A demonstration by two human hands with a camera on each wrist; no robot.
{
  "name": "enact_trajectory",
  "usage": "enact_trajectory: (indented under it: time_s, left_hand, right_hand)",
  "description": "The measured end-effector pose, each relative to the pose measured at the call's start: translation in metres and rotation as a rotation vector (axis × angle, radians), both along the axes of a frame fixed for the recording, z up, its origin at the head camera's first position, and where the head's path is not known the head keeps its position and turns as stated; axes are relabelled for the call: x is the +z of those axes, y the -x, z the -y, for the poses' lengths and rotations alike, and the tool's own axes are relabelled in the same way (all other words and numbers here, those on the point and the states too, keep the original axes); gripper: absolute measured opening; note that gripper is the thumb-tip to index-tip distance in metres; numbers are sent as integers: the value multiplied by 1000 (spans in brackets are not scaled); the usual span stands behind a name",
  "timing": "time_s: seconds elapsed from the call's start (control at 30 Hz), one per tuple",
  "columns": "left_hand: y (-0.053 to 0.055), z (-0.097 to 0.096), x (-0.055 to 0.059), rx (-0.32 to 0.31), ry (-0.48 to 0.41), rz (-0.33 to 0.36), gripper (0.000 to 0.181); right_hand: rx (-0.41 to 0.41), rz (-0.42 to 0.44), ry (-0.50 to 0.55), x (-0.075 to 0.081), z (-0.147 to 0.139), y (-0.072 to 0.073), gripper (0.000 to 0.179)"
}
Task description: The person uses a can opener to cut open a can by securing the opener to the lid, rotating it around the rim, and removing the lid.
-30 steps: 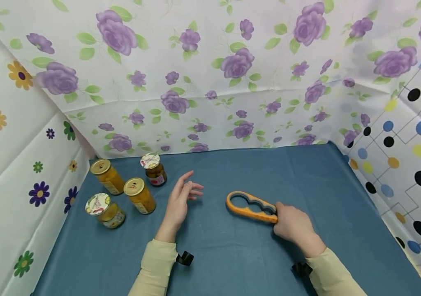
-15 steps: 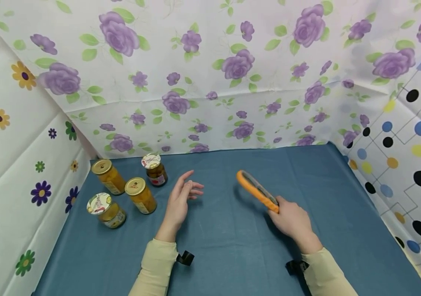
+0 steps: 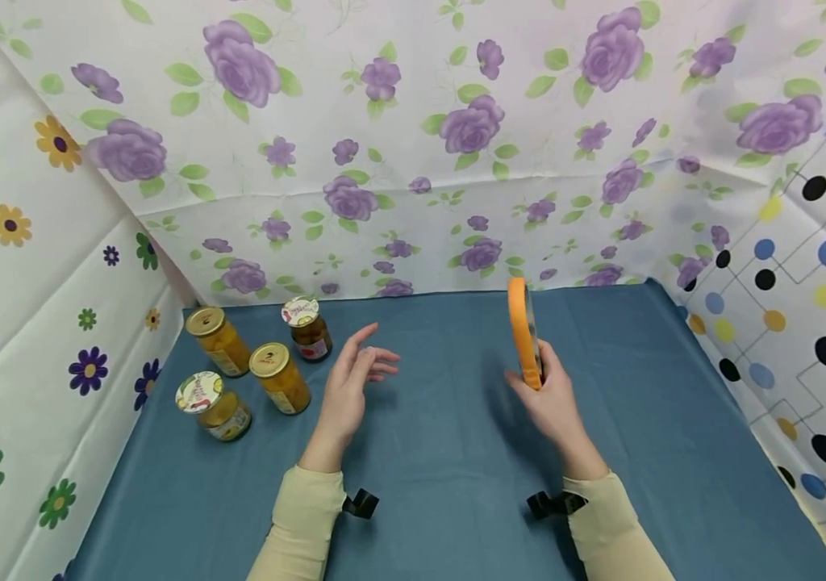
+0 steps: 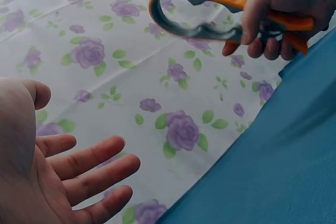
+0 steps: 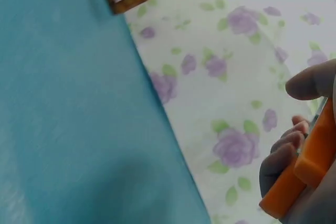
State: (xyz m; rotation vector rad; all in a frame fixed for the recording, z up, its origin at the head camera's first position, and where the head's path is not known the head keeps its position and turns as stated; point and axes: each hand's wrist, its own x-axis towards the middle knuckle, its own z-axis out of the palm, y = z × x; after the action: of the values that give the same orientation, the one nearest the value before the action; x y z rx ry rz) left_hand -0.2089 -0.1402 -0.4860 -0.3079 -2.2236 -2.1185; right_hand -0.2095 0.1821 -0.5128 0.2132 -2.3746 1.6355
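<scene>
White cloth walls bound our blue tabletop: we record a daisy-print cloth at left, a purple-rose cloth behind, a dotted cloth at right. Leftmost on the tabletop we note four upright lidded glass jars, loosely grouped. Front-left: a squat jar, yellowish contents, patterned white lid. Behind it: a taller jar, orange contents, gold lid. Next rightward: a second gold-lidded jar, orange contents; whether it touches its gold-lidded neighbour we cannot tell. Farther back, to its right: a dark brown jar, white printed lid, pinkish label.

Just right of the jars, the left hand hangs above the tabletop, fingers apart and relaxed. Below it we see a cream sleeve.

Farther right, well apart from the jars, the right hand holds an orange-and-grey jar opener above the tabletop, fingers clamped round one end. Head view gives us the opener nearly edge-on; left wrist view shows its long loop, scalloped grey inside, lower rim blurred. We note a shadow on the tabletop, left of the right hand.
</scene>
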Motion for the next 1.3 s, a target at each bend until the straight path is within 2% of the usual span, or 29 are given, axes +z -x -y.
enact_trajectory:
  time_s: [0.13,0.23,0.47,0.6,0.77,0.93,1.0,1.07,1.17,1.3]
  left_hand:
    - [-2,1,8,0,14,-36,49]
    - [-7,4,14,13,13,-79,47]
    - [-22,22,31,126,-19,-222,45]
    - [-29,37,41,192,-58,-326,45]
    - [-35,55,45,307,-132,-426,42]
    - [-35,68,35,516,-230,-579,38]
    - [-34,72,28,596,-238,-620,38]
    - [-31,75,20,653,-214,-632,39]
    - [-27,79,5,684,-125,-605,44]
    - [-20,82,-18,661,-39,-549,55]
  right_hand:
    - [56,-93,137,10,10,2,38]
    - [109,-149,218,16,16,1,39]
    - [243,-240,413,32,23,2,61]
    - [253,-263,405,39,20,2,69]
    - [258,-246,388,41,16,2,74]
    - [250,-240,384,42,14,1,76]
    - [248,-240,385,42,13,0,77]
    - [248,-240,389,43,13,0,79]
    - [249,-229,395,43,12,-1,82]
    - [245,-221,393,43,13,-2,84]
